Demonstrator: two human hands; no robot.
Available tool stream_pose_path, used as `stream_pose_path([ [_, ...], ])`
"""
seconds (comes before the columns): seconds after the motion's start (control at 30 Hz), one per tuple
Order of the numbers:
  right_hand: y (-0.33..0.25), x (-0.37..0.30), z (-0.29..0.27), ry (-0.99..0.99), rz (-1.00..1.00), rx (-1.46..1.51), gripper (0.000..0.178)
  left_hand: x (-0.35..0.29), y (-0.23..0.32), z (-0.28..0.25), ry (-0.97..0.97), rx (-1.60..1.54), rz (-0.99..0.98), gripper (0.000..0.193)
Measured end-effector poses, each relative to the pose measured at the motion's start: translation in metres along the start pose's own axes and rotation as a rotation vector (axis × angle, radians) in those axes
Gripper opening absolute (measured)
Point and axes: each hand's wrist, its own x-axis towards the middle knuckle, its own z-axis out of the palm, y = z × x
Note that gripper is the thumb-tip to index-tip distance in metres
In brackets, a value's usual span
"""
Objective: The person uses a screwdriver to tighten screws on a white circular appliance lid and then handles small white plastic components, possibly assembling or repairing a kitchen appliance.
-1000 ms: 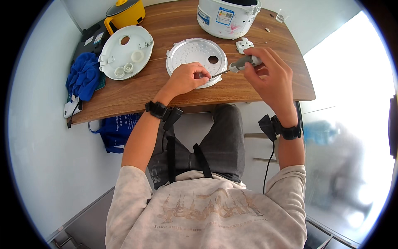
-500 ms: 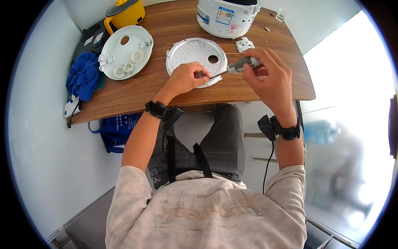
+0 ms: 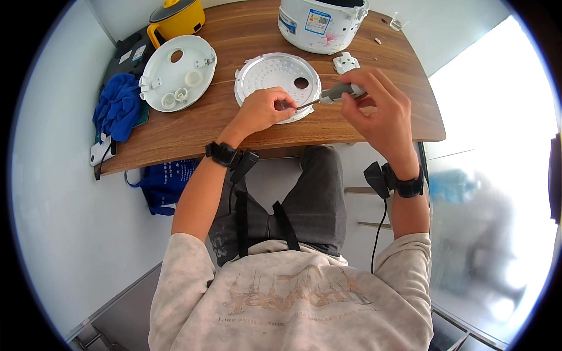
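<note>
A round white perforated lid plate (image 3: 269, 73) with one dark hole lies on the table. My right hand (image 3: 383, 111) grips a grey-handled screwdriver (image 3: 336, 92), its thin shaft slanting down left to the plate's near right edge. There my left hand (image 3: 263, 110) rests over the rim, thumb and fingertips pinched together beside the screwdriver's tip. Whatever they hold is too small and covered to make out. Just beyond the right hand lies a small white plastic bracket (image 3: 346, 63).
A white rice cooker body (image 3: 319, 29) stands behind the plate. To the left are a white outer lid (image 3: 153, 63) holding small round parts, a yellow pot (image 3: 178, 22) and a blue cloth (image 3: 117, 108). The wooden table's (image 3: 234, 136) front edge runs close to my lap.
The right hand and screwdriver handle have shifted very slightly left. My left hand keeps its pinch at the plate's rim.
</note>
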Motion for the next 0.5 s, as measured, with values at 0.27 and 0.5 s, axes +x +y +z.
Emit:
stream_pose_path([
  [0.27,0.0001,-0.0009,0.0010,-0.012,-0.028,0.014,0.024,0.0016,-0.0022,0.0009,-0.001,0.016,-0.023,0.017],
  [0.5,-0.0001,-0.0019,0.0003,-0.021,-0.031,0.011,0.023,0.0016,0.0017,-0.0007,-0.007,0.058,-0.042,0.017],
])
